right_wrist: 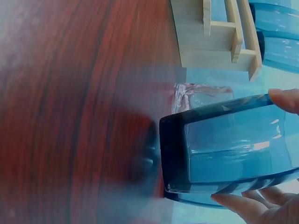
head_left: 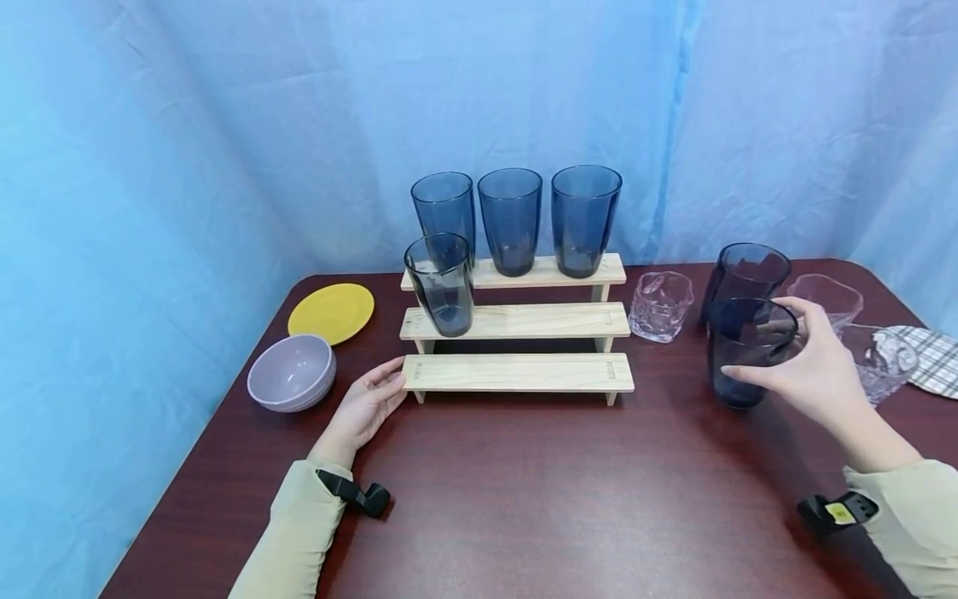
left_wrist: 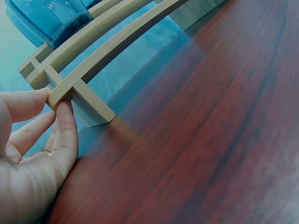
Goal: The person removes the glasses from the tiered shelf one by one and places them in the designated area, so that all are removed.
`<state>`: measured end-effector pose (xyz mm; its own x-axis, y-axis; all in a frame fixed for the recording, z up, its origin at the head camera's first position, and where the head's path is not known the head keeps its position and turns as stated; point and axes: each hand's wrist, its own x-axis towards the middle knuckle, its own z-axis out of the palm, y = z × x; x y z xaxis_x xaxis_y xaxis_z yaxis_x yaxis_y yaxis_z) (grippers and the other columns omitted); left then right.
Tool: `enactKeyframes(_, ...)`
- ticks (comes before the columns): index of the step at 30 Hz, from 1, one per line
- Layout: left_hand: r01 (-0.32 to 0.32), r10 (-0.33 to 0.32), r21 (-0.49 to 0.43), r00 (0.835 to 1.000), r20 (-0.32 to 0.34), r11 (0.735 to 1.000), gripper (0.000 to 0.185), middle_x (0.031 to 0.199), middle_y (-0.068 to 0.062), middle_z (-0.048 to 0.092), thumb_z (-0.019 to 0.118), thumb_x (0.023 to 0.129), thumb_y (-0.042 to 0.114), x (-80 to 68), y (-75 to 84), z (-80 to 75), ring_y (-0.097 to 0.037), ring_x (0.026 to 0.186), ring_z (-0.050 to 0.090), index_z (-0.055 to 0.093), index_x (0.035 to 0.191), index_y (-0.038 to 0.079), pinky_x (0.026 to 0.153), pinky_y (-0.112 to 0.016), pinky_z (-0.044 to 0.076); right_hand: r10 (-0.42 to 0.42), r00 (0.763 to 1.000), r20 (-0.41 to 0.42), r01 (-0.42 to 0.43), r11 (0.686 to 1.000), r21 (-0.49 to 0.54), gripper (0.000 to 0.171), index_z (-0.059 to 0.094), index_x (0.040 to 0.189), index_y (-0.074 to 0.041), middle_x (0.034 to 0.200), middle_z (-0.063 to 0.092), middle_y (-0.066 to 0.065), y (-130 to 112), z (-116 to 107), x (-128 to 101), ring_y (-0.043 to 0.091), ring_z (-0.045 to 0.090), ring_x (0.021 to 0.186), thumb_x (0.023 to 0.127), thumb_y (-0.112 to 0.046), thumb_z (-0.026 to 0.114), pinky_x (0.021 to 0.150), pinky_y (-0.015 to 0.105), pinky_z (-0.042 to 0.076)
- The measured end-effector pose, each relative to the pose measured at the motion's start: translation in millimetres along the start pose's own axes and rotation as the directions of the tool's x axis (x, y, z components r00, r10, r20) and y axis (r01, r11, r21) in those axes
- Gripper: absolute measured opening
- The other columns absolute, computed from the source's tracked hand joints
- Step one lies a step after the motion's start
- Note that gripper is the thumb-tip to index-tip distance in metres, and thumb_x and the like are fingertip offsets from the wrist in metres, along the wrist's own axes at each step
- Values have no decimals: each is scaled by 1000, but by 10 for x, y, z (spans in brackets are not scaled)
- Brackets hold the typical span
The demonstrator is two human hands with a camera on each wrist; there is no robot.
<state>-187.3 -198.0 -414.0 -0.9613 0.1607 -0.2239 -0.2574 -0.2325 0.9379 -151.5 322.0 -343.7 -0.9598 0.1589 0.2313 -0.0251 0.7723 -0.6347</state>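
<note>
My left hand (head_left: 368, 405) pinches the left end of the lowest board of a three-step wooden rack (head_left: 524, 372); in the left wrist view, thumb and fingers close on the board's corner. At the right, my right hand (head_left: 812, 366) grips a dark blue glass tumbler (right_wrist: 229, 144) by its sides, thumb on one side and fingers on the other. The tumbler is upright, its base slightly above the table in the right wrist view. Three blue tumblers (head_left: 511, 220) stand along the top step. One more tumbler (head_left: 443, 287) stands at the left of the middle step.
Behind the held tumbler is another dark tumbler (head_left: 752, 262). Clear short glasses stand nearby, one (head_left: 662, 306) beside the rack and others (head_left: 876, 366) by the right hand. A checked cloth (head_left: 935, 362) lies far right. A lilac bowl (head_left: 292, 374) and yellow plate (head_left: 332, 314) are left.
</note>
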Motion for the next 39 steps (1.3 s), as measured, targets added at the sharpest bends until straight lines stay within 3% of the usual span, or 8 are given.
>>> enactKeyframes(1,1,-1,2,1000,0,1000,54,102,5,56,43,97,-3,1,-2,-2,-1,88,59,23,148,-2,79,-14,48,6,1000,3,-6,1000,1,103,24,145,-6,122,45,31,8,-2,2,42,47,98,67,-29,86,67,40,37)
enactKeyframes(5,6,-6,-2,1000,-7,1000,53,102,5,56,42,97,-3,0,-1,0,-1,87,59,25,148,-1,79,-14,49,21,1000,15,-21,1000,-1,103,22,146,-5,125,43,31,37,-23,14,43,45,100,68,-30,85,67,40,37)
enactKeyframes(9,5,-6,-11,1000,-13,1000,53,102,4,56,42,97,-3,4,13,9,-1,87,60,26,148,0,79,-15,49,37,999,15,-37,999,20,105,18,147,-5,131,38,32,75,-47,47,46,41,108,69,-30,84,77,55,36)
enactKeyframes(13,1,-1,-9,1000,-20,1000,53,101,4,56,42,97,-3,8,21,19,-2,86,60,27,147,0,78,-15,49,55,998,5,-55,997,49,107,14,148,-6,134,35,31,117,-74,72,49,37,115,71,-31,83,86,63,32)
enactKeyframes(17,1,-1,-7,1000,-12,1000,53,100,5,57,43,97,-2,8,19,25,-1,87,60,26,147,-1,78,-15,49,80,997,-10,-80,997,14,108,12,148,-2,135,32,33,156,-89,71,52,35,117,71,-32,82,90,66,30)
enactKeyframes(25,-19,19,-5,1000,6,1000,55,99,5,57,43,97,-4,8,2,8,0,87,60,22,147,-5,78,-14,48,115,993,-11,-115,992,-60,109,9,148,4,144,21,36,182,-132,91,56,30,121,74,-32,80,96,69,26)
enactKeyframes(39,-21,21,-2,1000,0,1000,53,100,5,57,42,97,-4,14,-2,5,-1,88,60,24,147,-3,78,-14,49,125,992,-30,-128,982,-137,110,13,148,3,135,30,38,241,-179,117,55,37,112,71,-33,82,86,66,33)
